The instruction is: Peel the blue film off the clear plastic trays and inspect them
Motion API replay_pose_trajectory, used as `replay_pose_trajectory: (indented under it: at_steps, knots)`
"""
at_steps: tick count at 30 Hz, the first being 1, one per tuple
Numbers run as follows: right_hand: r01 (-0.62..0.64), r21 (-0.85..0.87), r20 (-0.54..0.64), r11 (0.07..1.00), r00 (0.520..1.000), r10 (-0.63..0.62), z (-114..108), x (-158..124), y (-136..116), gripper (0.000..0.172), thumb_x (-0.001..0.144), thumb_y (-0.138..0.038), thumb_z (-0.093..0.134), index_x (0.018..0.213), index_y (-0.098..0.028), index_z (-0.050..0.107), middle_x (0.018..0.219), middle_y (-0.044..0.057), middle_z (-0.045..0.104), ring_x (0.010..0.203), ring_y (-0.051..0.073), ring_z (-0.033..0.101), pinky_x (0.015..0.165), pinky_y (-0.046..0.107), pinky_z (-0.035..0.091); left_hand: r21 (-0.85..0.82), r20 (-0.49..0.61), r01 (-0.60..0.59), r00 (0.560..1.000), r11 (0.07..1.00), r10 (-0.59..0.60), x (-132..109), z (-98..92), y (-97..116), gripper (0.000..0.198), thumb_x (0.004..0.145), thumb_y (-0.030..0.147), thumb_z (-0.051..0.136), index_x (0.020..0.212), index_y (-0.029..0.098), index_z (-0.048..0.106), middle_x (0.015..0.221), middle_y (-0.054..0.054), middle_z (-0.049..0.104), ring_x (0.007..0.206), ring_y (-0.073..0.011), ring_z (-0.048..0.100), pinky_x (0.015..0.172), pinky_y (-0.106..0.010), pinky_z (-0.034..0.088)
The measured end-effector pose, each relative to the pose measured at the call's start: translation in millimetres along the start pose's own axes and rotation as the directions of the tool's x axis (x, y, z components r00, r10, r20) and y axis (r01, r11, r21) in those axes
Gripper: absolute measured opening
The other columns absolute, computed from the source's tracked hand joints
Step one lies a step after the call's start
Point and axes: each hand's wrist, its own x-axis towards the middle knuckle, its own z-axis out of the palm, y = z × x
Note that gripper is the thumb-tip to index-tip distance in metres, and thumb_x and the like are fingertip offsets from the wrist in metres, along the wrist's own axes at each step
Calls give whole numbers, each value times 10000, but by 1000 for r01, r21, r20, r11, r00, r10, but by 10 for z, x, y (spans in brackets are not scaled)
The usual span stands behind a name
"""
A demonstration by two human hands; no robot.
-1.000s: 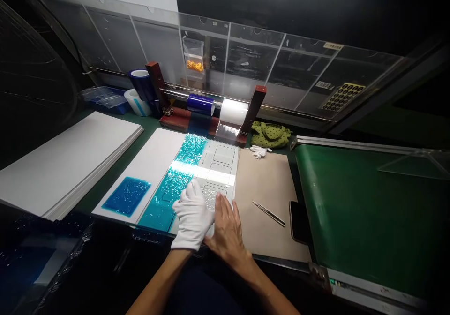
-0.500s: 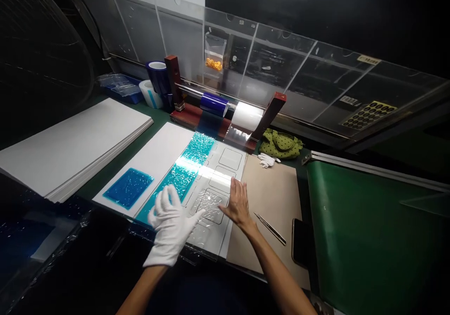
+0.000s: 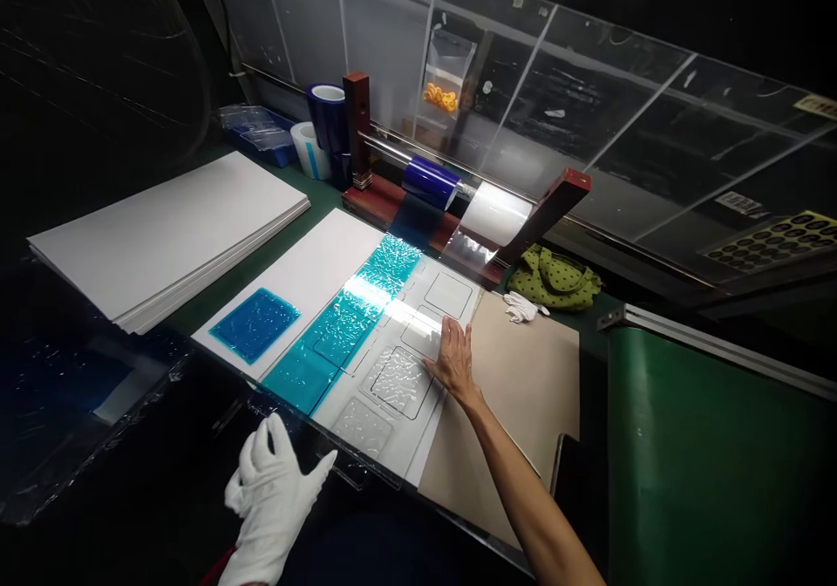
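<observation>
My left hand (image 3: pixel 271 490), in a white glove, is off the near edge of the work surface with thumb and fingers apart, holding nothing. Bare, with its fingers spread, my right hand (image 3: pixel 456 361) rests on or just over the right side of the clear film strip (image 3: pixel 400 381). Rounded outlines show beneath that film. Beside it runs a wrinkled teal film strip (image 3: pixel 346 324). A dark blue film piece (image 3: pixel 255 324) lies on white sheet material (image 3: pixel 327 255) to the left. Both strips lead back to a blue roll (image 3: pixel 430 182) and a clear roll (image 3: pixel 497 213) on a stand.
A stack of white sheets (image 3: pixel 176 228) lies at the left. Brown board (image 3: pixel 523 368), partly under my right forearm, has a phone (image 3: pixel 568 473) at its edge. A green cloth (image 3: pixel 555 279) and a crumpled white glove (image 3: pixel 523 307) sit behind. Green sheeting (image 3: pixel 706 455) fills the right.
My left hand has moved down and left, away from the films. My right hand stays near the clear film. The view has shifted, and my right forearm now covers the tweezers.
</observation>
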Motion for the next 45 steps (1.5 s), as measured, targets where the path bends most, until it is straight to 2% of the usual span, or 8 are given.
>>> replay_pose_trajectory:
  at_steps: [16,20,23,28,34,36,40,45]
  knots:
    - [23,0,130,1000,991,-23,86,55,60,882,820,-503,480,1417,40,124,1388,267,374,1293,329,309,1097,576,0,47,-19,-37,999,998,38,11,82,39,887,792,556,403,1422,8,104,1377,-258,340,1290,-346,270,945,-498,327]
    - [4,8,148,1000,989,-5,26,51,101,885,844,-526,434,1436,8,52,1462,254,264,1374,350,130,1041,654,-34,83,-8,-1,1000,997,2,20,81,77,915,752,552,457,1417,12,139,1380,-232,352,1291,-324,266,965,-474,312]
    - [-160,-22,125,987,979,161,-110,-100,161,811,862,-508,416,1442,-33,107,1491,237,205,1390,357,44,1017,680,5,113,16,41,999,993,-43,27,53,104,934,719,554,492,1406,8,173,1379,-224,357,1291,-310,265,971,-457,307]
    - [-519,-123,174,846,828,533,-380,-799,344,431,869,-348,455,1253,-158,498,1384,169,409,1262,316,361,1022,581,200,108,23,77,997,991,-80,-10,59,78,834,755,489,462,1399,26,206,1374,-208,362,1273,-306,288,944,-453,334]
    - [-637,-276,267,719,668,695,-378,-1598,611,284,809,-310,554,1039,-154,612,1135,161,541,1043,313,505,809,389,400,77,96,128,986,989,-135,-39,84,-50,733,776,357,466,1414,102,212,1318,-175,396,1202,-323,365,912,-461,367]
    - [-640,-259,278,723,668,690,-330,-1723,696,256,820,-348,537,978,-162,614,1079,153,557,1007,319,511,740,371,410,54,104,144,983,988,-149,0,50,-112,708,771,338,471,1410,138,240,1291,-158,417,1156,-321,404,886,-455,387]
    - [-610,-128,298,782,728,617,-290,-1822,782,240,841,-394,471,853,-186,589,962,132,609,929,295,553,698,354,419,-9,115,119,986,993,-117,203,-61,-243,642,775,335,469,1384,200,320,1246,-122,459,1079,-299,460,822,-422,428]
    - [-713,183,272,677,699,662,-434,-1608,516,343,862,-506,353,903,-220,538,828,85,665,728,243,626,605,324,445,-117,60,-107,992,987,115,764,-215,-267,512,766,263,474,1278,252,483,1195,-63,544,1035,-237,510,845,-358,434]
